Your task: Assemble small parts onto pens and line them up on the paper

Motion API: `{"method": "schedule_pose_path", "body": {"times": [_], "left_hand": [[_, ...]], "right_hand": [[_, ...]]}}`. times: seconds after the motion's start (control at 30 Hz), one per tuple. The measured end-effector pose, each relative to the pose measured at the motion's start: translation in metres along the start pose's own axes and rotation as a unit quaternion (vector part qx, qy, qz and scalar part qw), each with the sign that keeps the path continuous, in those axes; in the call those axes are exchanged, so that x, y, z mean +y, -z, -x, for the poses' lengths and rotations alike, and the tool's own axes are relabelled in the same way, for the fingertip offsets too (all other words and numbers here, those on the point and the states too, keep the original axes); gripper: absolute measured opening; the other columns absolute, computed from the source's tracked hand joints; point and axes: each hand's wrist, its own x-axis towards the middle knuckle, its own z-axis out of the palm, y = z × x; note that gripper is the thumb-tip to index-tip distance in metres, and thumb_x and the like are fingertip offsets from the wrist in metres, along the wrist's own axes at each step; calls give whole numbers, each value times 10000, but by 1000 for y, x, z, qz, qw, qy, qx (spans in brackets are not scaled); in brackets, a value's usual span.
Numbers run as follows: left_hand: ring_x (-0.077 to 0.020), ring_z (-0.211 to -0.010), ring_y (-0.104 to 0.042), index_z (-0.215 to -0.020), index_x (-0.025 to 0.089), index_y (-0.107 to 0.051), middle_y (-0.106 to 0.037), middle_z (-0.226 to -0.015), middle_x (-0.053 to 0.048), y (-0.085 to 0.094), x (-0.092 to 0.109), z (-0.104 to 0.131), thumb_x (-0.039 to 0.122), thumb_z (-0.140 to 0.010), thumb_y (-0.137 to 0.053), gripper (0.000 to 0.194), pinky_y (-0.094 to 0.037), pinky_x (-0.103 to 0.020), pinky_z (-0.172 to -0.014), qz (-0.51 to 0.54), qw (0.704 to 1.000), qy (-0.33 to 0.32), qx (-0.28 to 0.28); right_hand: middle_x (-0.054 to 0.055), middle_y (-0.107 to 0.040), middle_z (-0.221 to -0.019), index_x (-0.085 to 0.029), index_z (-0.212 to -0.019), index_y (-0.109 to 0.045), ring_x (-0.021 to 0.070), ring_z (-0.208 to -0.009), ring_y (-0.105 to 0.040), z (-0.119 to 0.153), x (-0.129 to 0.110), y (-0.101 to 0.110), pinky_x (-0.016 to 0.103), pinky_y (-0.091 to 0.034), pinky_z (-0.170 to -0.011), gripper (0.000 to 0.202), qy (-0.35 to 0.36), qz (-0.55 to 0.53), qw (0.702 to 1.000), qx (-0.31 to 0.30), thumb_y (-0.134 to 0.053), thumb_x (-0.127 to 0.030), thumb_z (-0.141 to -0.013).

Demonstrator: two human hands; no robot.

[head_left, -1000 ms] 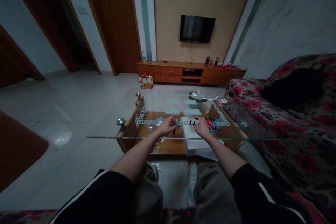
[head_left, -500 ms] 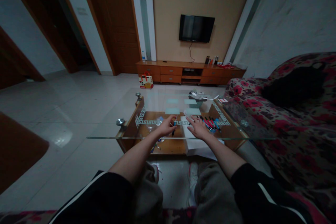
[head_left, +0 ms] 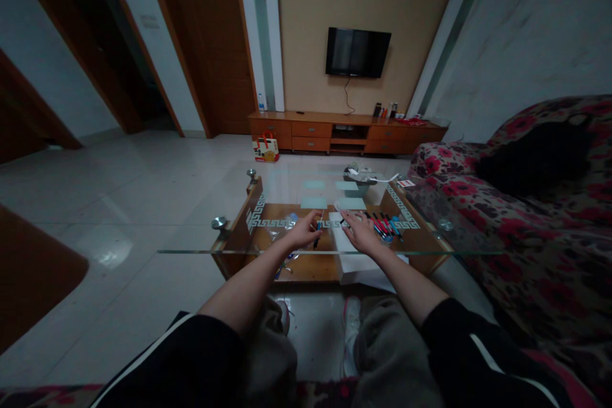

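My left hand (head_left: 306, 231) is closed on a slim pen (head_left: 317, 241) with blue and dark parts, held upright over the glass table top (head_left: 191, 250). My right hand (head_left: 361, 232) is at the same height on the right, its fingers bent together around a small dark piece (head_left: 342, 222) too small to name. Several markers (head_left: 385, 224) in black, pink and blue lie in a row just beyond and to the right of it. Below my right hand, a white box (head_left: 351, 268) shows through the glass.
Clear plastic wrapping (head_left: 290, 223) shows left of my left hand. A bin with a bag (head_left: 359, 175) is beyond the table, and a card (head_left: 406, 183) rests near the far right corner. A flowered sofa (head_left: 540, 255) flanks the right side. Metal knobs (head_left: 219, 222) join glass to base.
My right hand's fingers have drawn closer together and the hand has shifted slightly. My left hand stays almost in place with the pen.
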Motion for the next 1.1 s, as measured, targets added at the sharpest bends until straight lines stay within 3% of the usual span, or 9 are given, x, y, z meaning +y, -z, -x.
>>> {"method": "schedule_pose_path", "body": {"times": [0.17, 0.3, 0.43, 0.57, 1.1], "left_hand": [[-118, -638, -626, -1282, 209, -540, -642, -820, 13, -1, 2, 0, 201, -758, -648, 535, -489, -222, -625, -25, 1000, -3, -14], [-136, -665, -636, -1255, 200, -595, -660, -808, 0, 0, 9, 0, 210, -763, -629, 493, -491, -227, -641, -66, 997, -5, -42], [-147, -673, -639, -1218, 199, -639, -672, -786, -6, 1, 12, -1, 206, -764, -618, 455, -480, -219, -634, -97, 993, -8, -68], [-149, -670, -639, -1215, 186, -655, -694, -808, -20, 0, 13, -1, 189, -769, -600, 449, -469, -218, -632, -117, 990, -10, -73], [-173, -730, -673, -1186, 184, -687, -740, -869, -48, 0, 7, -1, 214, -774, -599, 422, -480, -230, -663, -130, 988, -21, -78]], "right_hand": [[99, -659, -1301, -229, -1371, -597, 262, -1161, -577, -14, -15, 4, 449, -447, -1011, 439, -14, -208, 968, 142, -427, -324, -977], [90, -741, -1104, -205, -1187, -705, 223, -957, -678, -19, -26, 1, 380, -538, -886, 366, -64, -366, 918, 139, -516, -379, -926], [80, -754, -933, -170, -1247, -651, 187, -701, -671, -19, -31, 1, 335, -560, -705, 465, -96, -453, 878, 120, -601, -428, -863], [82, -741, -874, -146, -1226, -640, 184, -693, -661, -19, -31, 5, 315, -551, -685, 497, -114, -471, 864, 140, -629, -454, -836], [90, -749, -907, -151, -1142, -663, 196, -725, -671, -19, -31, 6, 328, -558, -702, 445, -114, -466, 865, 147, -644, -473, -835]]}}
